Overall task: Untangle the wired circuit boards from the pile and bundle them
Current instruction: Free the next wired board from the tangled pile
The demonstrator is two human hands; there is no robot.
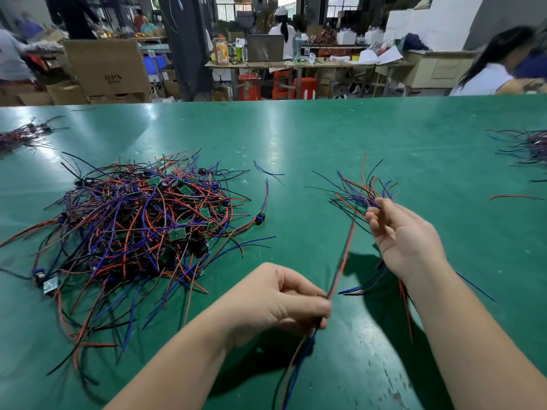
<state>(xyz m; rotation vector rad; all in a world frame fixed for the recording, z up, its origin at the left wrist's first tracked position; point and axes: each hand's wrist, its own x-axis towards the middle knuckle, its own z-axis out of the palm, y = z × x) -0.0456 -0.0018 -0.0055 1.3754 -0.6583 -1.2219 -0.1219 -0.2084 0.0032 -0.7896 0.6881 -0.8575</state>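
Observation:
A tangled pile of wired circuit boards [139, 229], with red, blue and black wires and small green boards, lies on the left of the green table [325, 137]. My right hand [402, 235] is raised over the table and holds a bundle of wires [359, 190] that fans out beyond its fingers, with more wire ends hanging below the wrist. My left hand [284, 300] pinches one wired piece; its red wire [343, 258] runs taut up toward the right hand, and its blue and red tails [296, 368] hang down toward me.
Smaller wire heaps lie at the far left [20, 137] and far right [527, 146] of the table. Loose wires [515, 197] lie near the right side. Beyond the far edge are cardboard boxes [106, 66], workbenches and seated people.

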